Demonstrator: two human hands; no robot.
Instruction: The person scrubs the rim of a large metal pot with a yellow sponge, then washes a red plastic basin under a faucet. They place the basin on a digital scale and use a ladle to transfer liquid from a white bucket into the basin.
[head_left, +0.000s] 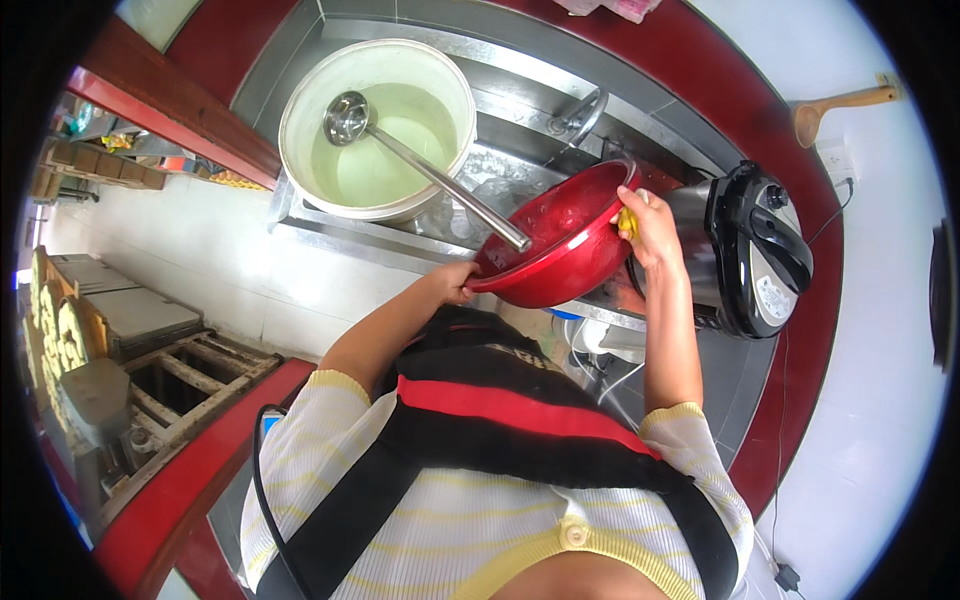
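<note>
A red basin (562, 277) is tilted over the front edge of the steel sink, held at its rim by both hands. My left hand (454, 282) grips the near left rim. At the far right rim, my right hand (651, 225) holds on, with a yellow cloth or sponge (628, 223) partly hidden under its fingers. Beside the basin stands a large white bucket (300, 161) with pale greenish liquid in it. A steel ladle (450, 184) leans in the bucket, its bowl against the inner wall and its handle end reaching over the basin.
A curved faucet (589, 116) rises behind the basin at the steel sink (360, 238). An electric pressure cooker (757, 247) stands close to my right arm. On the right wall hangs a wooden ladle (825, 112). White cables (619, 401) run below the counter.
</note>
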